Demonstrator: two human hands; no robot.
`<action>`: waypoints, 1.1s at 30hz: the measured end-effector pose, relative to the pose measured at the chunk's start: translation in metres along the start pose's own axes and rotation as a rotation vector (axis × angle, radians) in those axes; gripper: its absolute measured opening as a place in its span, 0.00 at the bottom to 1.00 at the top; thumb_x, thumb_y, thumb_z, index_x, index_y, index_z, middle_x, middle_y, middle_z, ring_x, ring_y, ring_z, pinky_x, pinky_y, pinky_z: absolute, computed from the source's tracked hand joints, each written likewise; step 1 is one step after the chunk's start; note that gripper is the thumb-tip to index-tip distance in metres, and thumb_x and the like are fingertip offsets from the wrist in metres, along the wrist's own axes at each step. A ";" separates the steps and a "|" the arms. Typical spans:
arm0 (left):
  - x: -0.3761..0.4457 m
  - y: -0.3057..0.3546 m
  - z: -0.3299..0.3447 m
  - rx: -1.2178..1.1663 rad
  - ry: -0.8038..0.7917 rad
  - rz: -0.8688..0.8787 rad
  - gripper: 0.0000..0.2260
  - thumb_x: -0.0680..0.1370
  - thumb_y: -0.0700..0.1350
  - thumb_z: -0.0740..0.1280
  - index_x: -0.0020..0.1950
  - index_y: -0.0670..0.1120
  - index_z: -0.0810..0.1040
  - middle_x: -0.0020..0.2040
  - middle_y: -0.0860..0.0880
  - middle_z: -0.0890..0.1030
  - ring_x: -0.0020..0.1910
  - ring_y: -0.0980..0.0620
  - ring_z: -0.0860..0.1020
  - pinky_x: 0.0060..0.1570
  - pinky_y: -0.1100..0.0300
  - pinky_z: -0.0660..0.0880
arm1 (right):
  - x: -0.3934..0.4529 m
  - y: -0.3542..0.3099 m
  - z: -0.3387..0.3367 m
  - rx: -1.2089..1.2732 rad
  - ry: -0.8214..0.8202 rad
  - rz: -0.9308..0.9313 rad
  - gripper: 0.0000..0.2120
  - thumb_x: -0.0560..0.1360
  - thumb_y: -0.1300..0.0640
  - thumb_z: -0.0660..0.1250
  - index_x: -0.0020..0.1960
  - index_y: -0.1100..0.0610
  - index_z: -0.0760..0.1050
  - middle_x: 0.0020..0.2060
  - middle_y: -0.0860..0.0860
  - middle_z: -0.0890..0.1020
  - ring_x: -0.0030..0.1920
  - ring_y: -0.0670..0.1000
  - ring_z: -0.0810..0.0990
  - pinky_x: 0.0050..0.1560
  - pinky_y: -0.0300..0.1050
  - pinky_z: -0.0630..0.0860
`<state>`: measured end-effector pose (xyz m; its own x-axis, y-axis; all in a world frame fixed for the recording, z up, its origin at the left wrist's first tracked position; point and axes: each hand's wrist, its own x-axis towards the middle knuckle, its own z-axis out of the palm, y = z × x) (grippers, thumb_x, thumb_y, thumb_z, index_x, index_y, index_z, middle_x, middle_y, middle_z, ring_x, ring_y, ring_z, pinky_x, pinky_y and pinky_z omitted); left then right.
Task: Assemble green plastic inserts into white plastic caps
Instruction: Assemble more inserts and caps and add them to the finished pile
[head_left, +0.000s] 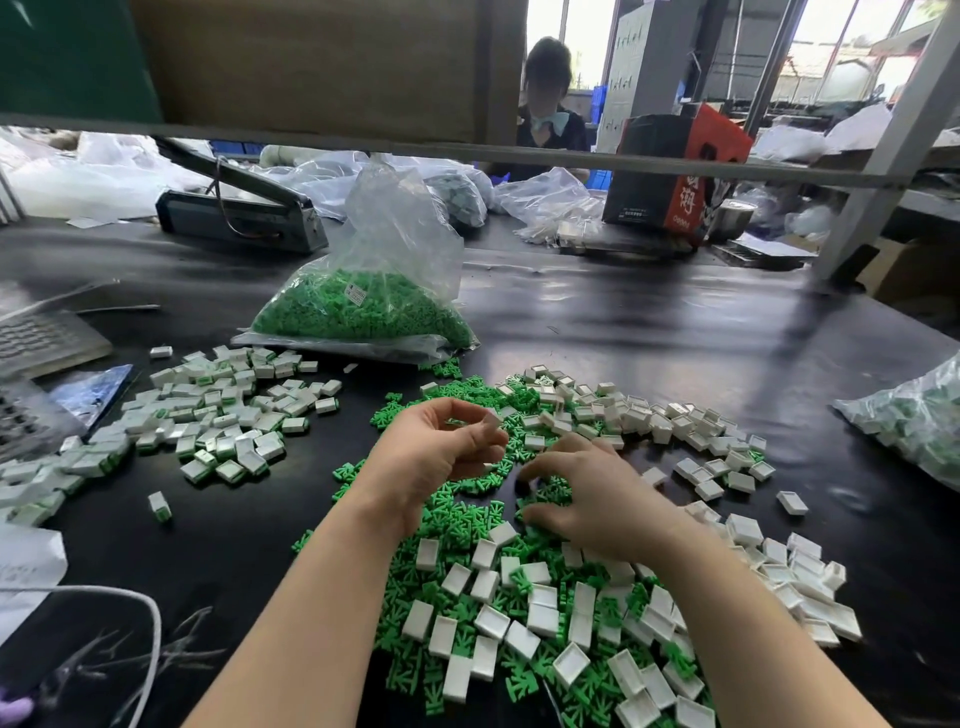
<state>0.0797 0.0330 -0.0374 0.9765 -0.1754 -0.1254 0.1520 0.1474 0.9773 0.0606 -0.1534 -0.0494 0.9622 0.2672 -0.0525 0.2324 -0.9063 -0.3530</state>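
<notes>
Loose green inserts (467, 499) are heaped on the black table (649, 332) in front of me, mixed with empty white caps (540, 618). My left hand (441, 447) hovers over the heap with its fingers curled. A small white cap seems to sit in its fingers, mostly hidden and blurred. My right hand (587, 493) reaches down into the green inserts, fingertips and thumb curled and pinching at one of them. A pile of assembled caps (218, 415) showing green edges lies to the left.
A clear bag of green inserts (363, 306) stands behind the heap. Another bag of parts (924, 421) lies at the right edge. A heat sealer (239, 213), a red and black carton (675, 171) and a seated person (545, 104) are across the table. A white cable (150, 623) loops near left.
</notes>
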 end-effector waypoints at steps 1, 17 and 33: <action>0.000 0.000 0.001 0.000 -0.012 0.001 0.08 0.74 0.41 0.72 0.51 0.41 0.78 0.44 0.43 0.86 0.38 0.52 0.84 0.35 0.64 0.79 | 0.001 -0.002 0.001 -0.018 0.001 -0.012 0.15 0.74 0.41 0.68 0.60 0.42 0.76 0.60 0.46 0.73 0.64 0.51 0.67 0.68 0.51 0.65; -0.004 0.004 0.008 -0.027 -0.073 0.133 0.14 0.63 0.41 0.76 0.46 0.40 0.81 0.43 0.42 0.83 0.44 0.47 0.79 0.48 0.57 0.77 | 0.003 -0.005 -0.001 0.385 0.263 -0.050 0.06 0.74 0.58 0.72 0.42 0.48 0.77 0.38 0.44 0.82 0.38 0.42 0.78 0.40 0.37 0.72; -0.004 0.005 0.007 0.012 -0.099 0.150 0.10 0.65 0.46 0.76 0.45 0.45 0.85 0.40 0.44 0.85 0.38 0.52 0.82 0.40 0.62 0.79 | -0.001 -0.013 -0.012 1.179 0.530 -0.151 0.06 0.72 0.65 0.73 0.45 0.55 0.82 0.40 0.50 0.86 0.41 0.46 0.83 0.44 0.34 0.77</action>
<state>0.0757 0.0272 -0.0308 0.9681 -0.2475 0.0384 0.0037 0.1674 0.9859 0.0585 -0.1461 -0.0332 0.9391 -0.0659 0.3374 0.3396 0.0258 -0.9402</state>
